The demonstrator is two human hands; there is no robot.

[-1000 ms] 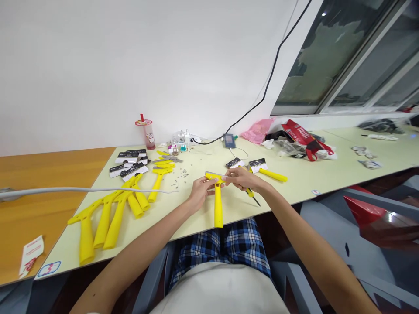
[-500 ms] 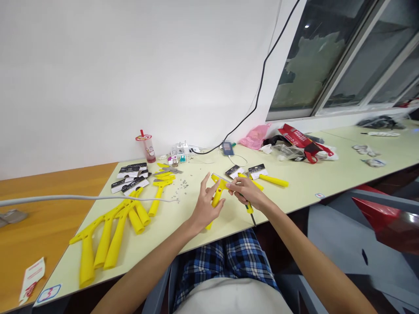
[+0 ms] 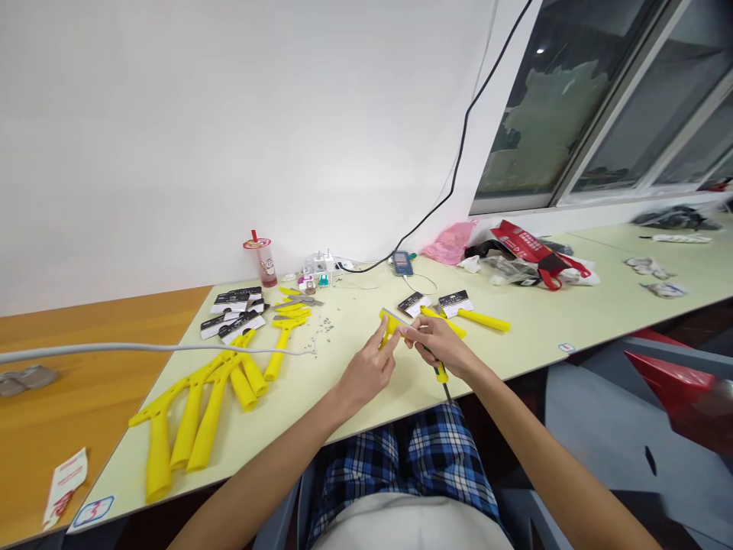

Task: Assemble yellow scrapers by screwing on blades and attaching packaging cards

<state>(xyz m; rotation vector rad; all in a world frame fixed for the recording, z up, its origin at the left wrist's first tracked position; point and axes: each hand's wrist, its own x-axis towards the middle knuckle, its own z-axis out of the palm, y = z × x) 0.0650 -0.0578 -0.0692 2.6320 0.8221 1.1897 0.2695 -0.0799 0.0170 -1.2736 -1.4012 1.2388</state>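
Between my two hands is a yellow scraper (image 3: 390, 322), its head turned up and its handle mostly hidden. My left hand (image 3: 366, 368) is closed on the scraper's head with thumb and fingers. At the head's right end, my right hand (image 3: 445, 346) pinches with thumb and forefinger. Its other fingers are wrapped round a yellow-and-dark screwdriver (image 3: 440, 373), whose shaft points down past the table edge. Small grey screws or bits of metal (image 3: 325, 326) lie scattered left of the hands. Behind the right hand rest a yellow-handled scraper (image 3: 485, 319) and black-and-white cards (image 3: 413, 304).
Several yellow handles (image 3: 201, 428) lie on the table's left side, near yellow scrapers (image 3: 280, 347) and a stack of cards (image 3: 243, 327). A drink cup (image 3: 264, 266), power strip (image 3: 318, 263), phone (image 3: 402, 263) and red bag (image 3: 524, 243) stand along the wall. A grey cable (image 3: 114, 347) crosses at left.
My left fingers, spread before, have closed in on the scraper's head. The scraper has tilted and its handle shows less. The whole view has shifted slightly.
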